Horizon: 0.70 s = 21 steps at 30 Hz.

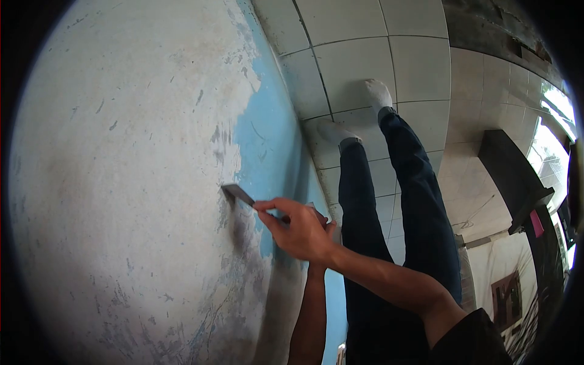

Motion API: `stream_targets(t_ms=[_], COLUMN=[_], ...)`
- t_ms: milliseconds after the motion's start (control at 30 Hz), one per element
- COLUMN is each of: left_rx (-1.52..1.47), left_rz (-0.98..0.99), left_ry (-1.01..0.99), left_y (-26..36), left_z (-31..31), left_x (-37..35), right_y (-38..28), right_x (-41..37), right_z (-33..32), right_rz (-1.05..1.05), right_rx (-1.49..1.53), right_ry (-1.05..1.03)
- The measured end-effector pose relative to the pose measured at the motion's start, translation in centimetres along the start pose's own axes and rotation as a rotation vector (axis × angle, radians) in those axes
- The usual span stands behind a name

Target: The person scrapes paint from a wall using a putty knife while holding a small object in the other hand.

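Observation:
My right hand [298,234] grips the handle of a metal scraper [237,194]. Its blade lies flat against a wall [121,152] on my left, at the ragged edge where light blue paint [267,140] meets bare, scraped whitish plaster. My left hand [320,214] sits right behind the right one at the scraper's handle and is almost fully hidden. Only its forearm shows, rising from below. I cannot see whether it grips the handle.
My legs in dark trousers [395,201] and white socks stand on a pale tiled floor [365,48] close to the wall's foot. A dark bench or table [514,176] stands at the right, with bright windows beyond it.

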State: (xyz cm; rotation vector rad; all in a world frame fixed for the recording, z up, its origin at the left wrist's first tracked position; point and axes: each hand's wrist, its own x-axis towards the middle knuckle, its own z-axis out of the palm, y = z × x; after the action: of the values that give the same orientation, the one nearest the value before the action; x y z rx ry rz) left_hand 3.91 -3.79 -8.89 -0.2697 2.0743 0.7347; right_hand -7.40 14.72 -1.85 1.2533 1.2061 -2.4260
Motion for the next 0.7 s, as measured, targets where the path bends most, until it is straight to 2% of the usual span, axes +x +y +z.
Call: stream_targets(t_ms=[67,167,267,367,467,567,700], left_rx=[-0.003,-0.014,-0.108,-0.097,0.074,0.166,-0.042], left_rz=[-0.047,-0.068,-0.016,-0.037,-0.042,-0.019,-0.068], left_ry=[-0.077,-0.074,-0.002,-0.016,-0.081,-0.113,0.009], left_y=[0.7,-0.3,-0.1,1.2,1.8,0.9,1.5], left_z=[-0.3,-0.5,0.2,0.3,-0.3,-0.4,0.1], left_x=[0.0,0.3,0.1,-0.3,0.3,0.4,-0.2], right_y=[0.0,0.8,0.1,-0.6,0.8,0.8,0.5], right_x=[1.3,0.6,0.1,1.8,0.5,0.3,1.1], right_z=[-0.5,-0.1,-0.2,-1.0,-0.4,-0.5,-0.6], right_rz=[0.134,-0.011,-0.033,0.158,-0.001,-0.038,0.006], right_rx=[0.039,0.010,0.009,-0.002,0.006,0.002,0.007], right_ry=[-0.029,-0.007,-0.021,-0.058,-0.037,-0.031,-0.031])
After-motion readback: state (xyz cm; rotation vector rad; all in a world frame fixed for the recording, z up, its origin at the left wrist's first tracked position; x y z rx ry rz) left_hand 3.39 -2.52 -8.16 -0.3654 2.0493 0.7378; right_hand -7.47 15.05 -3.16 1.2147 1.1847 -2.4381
